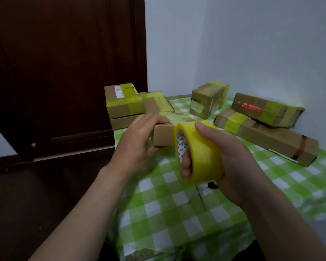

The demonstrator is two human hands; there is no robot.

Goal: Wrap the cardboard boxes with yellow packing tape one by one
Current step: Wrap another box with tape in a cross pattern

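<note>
Hands at work with yellow tape and a box.
Left hand [139,142] grasps the small cardboard box [163,135]; right hand [228,157] grips the tape roll [199,153], fingers through its core.

Taped cardboard boxes [207,99] on checked table [167,213]

A green checked cloth [177,219] is spread out. Scissors [201,197] are laid on it. A dark door [64,63] is seen behind.

A dark brown door [64,72] meets a pale wall [252,44] behind the green-checked table [177,213].
</note>
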